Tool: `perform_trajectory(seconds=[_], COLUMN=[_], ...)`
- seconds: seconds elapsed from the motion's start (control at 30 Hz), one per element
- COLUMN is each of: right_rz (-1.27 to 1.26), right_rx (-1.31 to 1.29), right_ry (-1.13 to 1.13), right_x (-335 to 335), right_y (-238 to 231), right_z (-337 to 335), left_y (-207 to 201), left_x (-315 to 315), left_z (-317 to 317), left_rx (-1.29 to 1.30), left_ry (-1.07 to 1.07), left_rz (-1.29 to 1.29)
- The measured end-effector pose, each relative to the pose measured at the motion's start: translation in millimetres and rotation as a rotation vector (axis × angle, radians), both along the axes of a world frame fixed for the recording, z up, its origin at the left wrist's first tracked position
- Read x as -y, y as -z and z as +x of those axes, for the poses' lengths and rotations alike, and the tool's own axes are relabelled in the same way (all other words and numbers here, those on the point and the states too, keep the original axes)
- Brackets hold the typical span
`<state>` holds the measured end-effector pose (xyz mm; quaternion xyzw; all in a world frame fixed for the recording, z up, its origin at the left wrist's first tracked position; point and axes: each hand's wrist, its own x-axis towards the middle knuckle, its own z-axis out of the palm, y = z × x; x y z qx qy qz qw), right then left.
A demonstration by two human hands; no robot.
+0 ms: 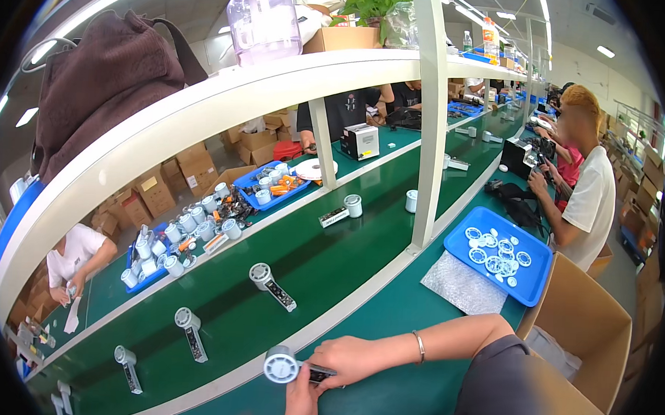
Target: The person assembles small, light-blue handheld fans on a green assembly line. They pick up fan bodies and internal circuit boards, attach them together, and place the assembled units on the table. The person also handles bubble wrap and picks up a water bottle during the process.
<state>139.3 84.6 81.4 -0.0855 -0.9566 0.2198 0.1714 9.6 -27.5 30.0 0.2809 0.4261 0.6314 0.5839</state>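
Note:
Over the green bench near the front edge, both of my hands grip one handheld fan [281,365]. Its round pale-blue head with a vented front points left, and its handle shows a dark inside. My left hand [301,405] has thumb and fingers closed at the neck below the head. From the right, my right hand [346,361] wraps round the handle, hiding part of it. On the green conveyor belt just beyond lie similar fans, one [273,285] with its dark-filled handle toward me, another [190,333] farther left.
A blue tray [457,250] of white ring-shaped covers stands right, beside bubble wrap [463,284] and an open cardboard box [591,323]. A white shelf post [429,137] rises ahead. Across the belt, fan heads fill a blue tray [145,279]. A co-worker [589,189] works at right.

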Motion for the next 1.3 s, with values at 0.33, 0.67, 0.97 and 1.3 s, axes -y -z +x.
perform_trajectory(seconds=[0.33, 0.67, 0.97, 1.3], right_rz=[0.514, 0.717, 0.745, 0.214], right_rx=[0.154, 0.35, 0.579, -0.431], right_ry=[0.673, 0.989, 0.93, 0.698], right_x=[-187.9, -319.9, -342.3, -199.9], right_y=[19.4, 49.3, 63.1, -13.8], right_z=[-27.8, -91.9, -75.5, 33.3], left_y=[9.1, 3.5, 13.2, 10.4], left_x=[5.7, 6.5, 12.5, 17.0], left_z=[-7.5, -17.8, -13.7, -14.5], left_rx=[-0.195, -0.431, -0.414, -0.237], left_ry=[0.002, 0.217, 0.03, 0.137], left_rz=[-0.032, -0.11, 0.035, 0.063])
